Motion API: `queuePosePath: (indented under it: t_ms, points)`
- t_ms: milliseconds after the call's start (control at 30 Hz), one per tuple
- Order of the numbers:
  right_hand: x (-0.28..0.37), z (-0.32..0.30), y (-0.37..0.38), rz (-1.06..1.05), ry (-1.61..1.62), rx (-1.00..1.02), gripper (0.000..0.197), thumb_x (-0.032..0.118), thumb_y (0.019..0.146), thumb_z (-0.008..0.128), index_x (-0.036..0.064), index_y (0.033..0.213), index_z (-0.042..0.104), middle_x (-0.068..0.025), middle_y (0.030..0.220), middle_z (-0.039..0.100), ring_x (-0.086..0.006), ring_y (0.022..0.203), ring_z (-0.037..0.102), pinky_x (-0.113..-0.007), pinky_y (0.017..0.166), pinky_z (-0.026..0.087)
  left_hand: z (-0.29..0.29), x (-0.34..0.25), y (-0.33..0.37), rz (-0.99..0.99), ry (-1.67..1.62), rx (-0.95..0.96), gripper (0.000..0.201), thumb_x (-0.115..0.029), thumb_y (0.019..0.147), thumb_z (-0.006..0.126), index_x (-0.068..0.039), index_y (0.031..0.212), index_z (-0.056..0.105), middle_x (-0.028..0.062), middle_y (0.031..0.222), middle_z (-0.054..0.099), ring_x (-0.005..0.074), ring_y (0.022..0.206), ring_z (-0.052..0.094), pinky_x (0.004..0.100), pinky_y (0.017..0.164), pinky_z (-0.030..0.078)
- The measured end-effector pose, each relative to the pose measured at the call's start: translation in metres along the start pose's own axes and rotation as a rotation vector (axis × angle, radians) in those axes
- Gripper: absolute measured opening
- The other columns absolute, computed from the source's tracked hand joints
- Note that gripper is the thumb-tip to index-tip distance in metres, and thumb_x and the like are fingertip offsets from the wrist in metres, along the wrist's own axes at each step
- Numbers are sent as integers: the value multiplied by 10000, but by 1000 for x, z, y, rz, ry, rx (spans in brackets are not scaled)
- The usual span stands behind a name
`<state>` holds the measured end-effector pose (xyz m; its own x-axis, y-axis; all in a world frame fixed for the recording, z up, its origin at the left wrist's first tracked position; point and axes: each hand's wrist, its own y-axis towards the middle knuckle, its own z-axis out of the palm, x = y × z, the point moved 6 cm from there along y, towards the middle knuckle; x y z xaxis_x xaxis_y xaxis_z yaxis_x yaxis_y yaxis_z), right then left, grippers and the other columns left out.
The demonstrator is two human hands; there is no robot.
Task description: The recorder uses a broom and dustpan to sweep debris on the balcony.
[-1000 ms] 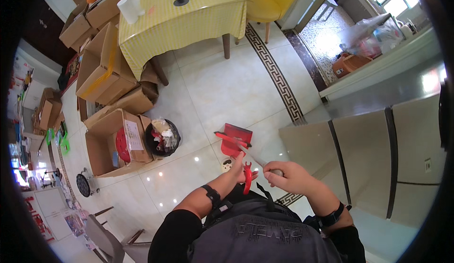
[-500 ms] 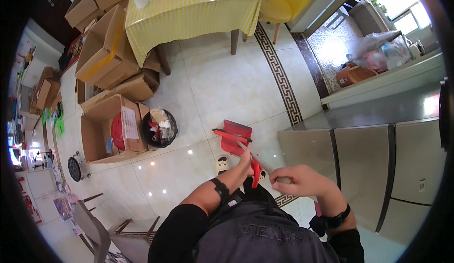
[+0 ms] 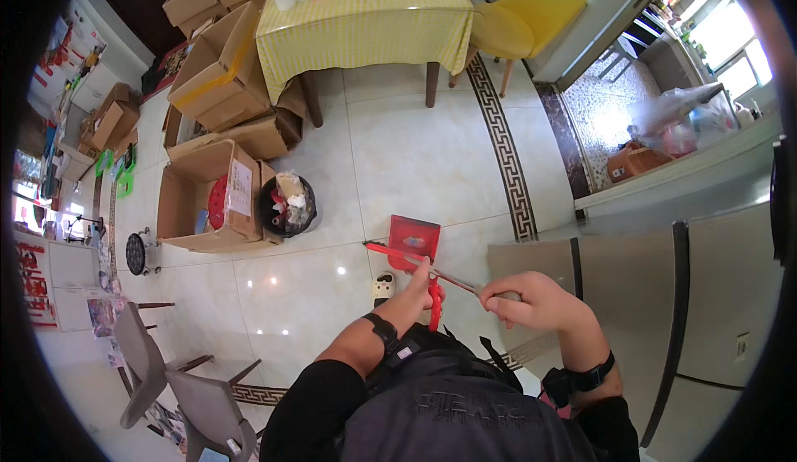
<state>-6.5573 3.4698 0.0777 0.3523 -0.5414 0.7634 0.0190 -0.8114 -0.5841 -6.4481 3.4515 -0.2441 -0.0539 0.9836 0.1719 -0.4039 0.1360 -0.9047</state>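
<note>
The red dustpan [image 3: 413,238], hanging just above the tiled floor [image 3: 398,155] on a long thin handle, looks light and stiff, best held as now: left hand [image 3: 422,283] fingers curled at mid-shaft, right hand [image 3: 531,300] closed round the upper end.

The floor [image 3: 415,155] is glossy pale tile, smooth enough to throw back spots of light, with a dark patterned border strip [image 3: 498,138] set into it. The dustpan [image 3: 413,236] looks like shiny red plastic, and the long handle [image 3: 398,254] gripped by the left hand [image 3: 422,283] has the same red plastic look, turning to bare grey metal toward the right hand [image 3: 531,300]. The cardboard boxes [image 3: 216,63] are matt brown. A yellow checked cloth [image 3: 365,26] covers the tabletop. The chair [image 3: 531,9] is smooth yellow plastic. The cabinet fronts [image 3: 631,296] are matt grey.
</note>
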Motion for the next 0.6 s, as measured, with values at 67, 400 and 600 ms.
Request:
queuePosePath:
  t_ms: [67, 400, 600]
  points:
    - [-8, -4, -8, 27, 42, -6, 208, 283, 832, 555, 103, 904, 630, -62, 626, 575, -166, 559, 588, -275, 551, 445, -5, 6, 6, 20, -2, -72, 447, -596, 775, 548, -168, 851, 445, 32, 759, 383, 143, 518, 370, 266, 418, 332]
    - [-19, 9, -26, -196, -232, 69, 271, 326, 853, 528, 106, 984, 615, -66, 706, 603, -186, 636, 588, -284, 592, 457, -15, 29, 52, 172, 79, 153, 300, -494, 819, 497, -201, 882, 511, 0, 776, 509, 166, 601, 476, 313, 471, 385]
    - [-22, 6, -20, -178, 40, 121, 275, 264, 893, 497, 24, 984, 594, -54, 696, 587, -116, 604, 579, -235, 582, 477, -15, 8, -34, 304, 801, 50, 587, -569, 846, 431, -237, 1326, 375, 49, 1270, 433, 169, 933, 519, 348, 819, 430]
